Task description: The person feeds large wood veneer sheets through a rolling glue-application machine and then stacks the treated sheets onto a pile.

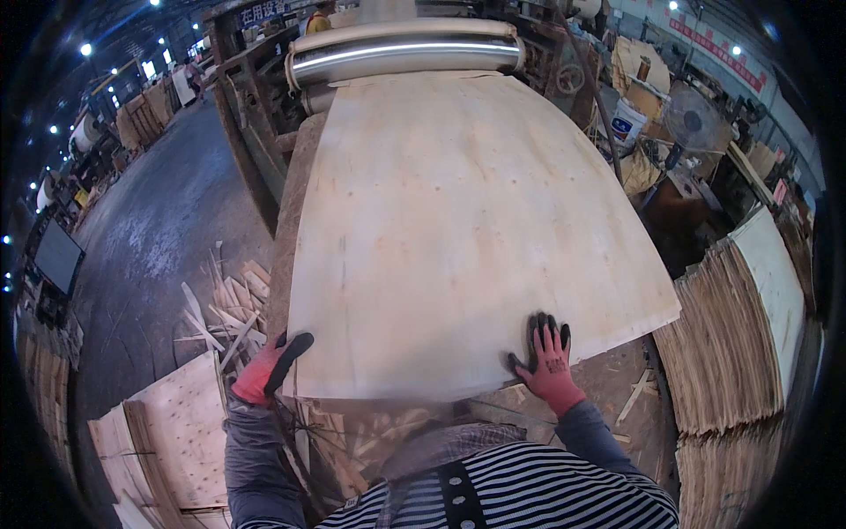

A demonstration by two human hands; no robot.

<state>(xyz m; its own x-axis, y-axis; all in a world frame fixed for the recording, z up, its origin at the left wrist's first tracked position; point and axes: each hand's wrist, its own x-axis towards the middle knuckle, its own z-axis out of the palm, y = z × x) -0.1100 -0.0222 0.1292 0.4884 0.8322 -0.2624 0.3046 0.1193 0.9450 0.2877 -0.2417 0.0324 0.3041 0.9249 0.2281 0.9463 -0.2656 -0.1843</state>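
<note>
A large, pale wood veneer sheet [449,220] lies spread before me, its far end at a shiny metal roller [405,57]. At its near left corner, my left hand [269,370] in a red glove with black fingertips is closed on the edge; the thumb shows on top and the other fingers are partly hidden. My right hand [548,361], gloved the same way, rests flat on the near edge to the right, with fingers spread.
Thick veneer stacks [727,344] stand close at my right. More wood sheets [176,432] lie at lower left, beside broken wood strips [238,309]. Rusty machine framing [251,150] flanks the sheet's far left. A fan [692,123] and a white bucket [627,122] are at far right.
</note>
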